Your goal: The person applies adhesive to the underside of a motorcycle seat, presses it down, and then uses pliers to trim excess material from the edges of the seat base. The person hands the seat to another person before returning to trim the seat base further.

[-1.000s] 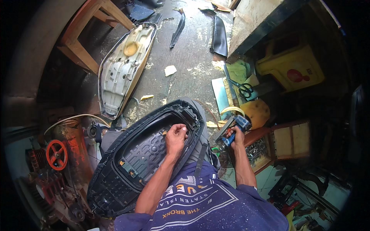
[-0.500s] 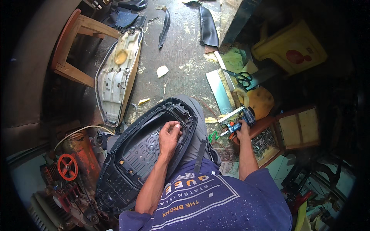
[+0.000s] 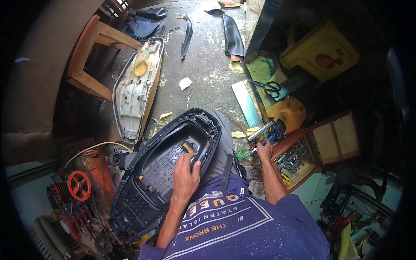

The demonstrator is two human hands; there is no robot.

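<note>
On my lap lies a black motorcycle seat base (image 3: 154,173), its hollow underside facing up. My left hand (image 3: 186,175) rests over its near right rim, open, fingers loosely stretched. Just beyond those fingertips a small brownish piece (image 3: 187,146) shows inside the hollow; whether it touches them I cannot tell. Over to the right, my right hand (image 3: 264,151) is closed around the handle end of a blue and silver staple gun (image 3: 274,132). A green coiled air hose (image 3: 242,154) runs by this hand.
An open wooden box (image 3: 294,160) of metal bits sits right of my right hand. Scissors (image 3: 271,89) and a yellow stool (image 3: 323,52) are beyond. A pale seat pan (image 3: 138,91) leans by a wooden stool (image 3: 84,56). A compressor with a red wheel (image 3: 79,185) stands left.
My left hand has drawn back toward me and its fingers have straightened, uncovering the brownish piece. My right hand has shifted slightly left and toward me with the staple gun.
</note>
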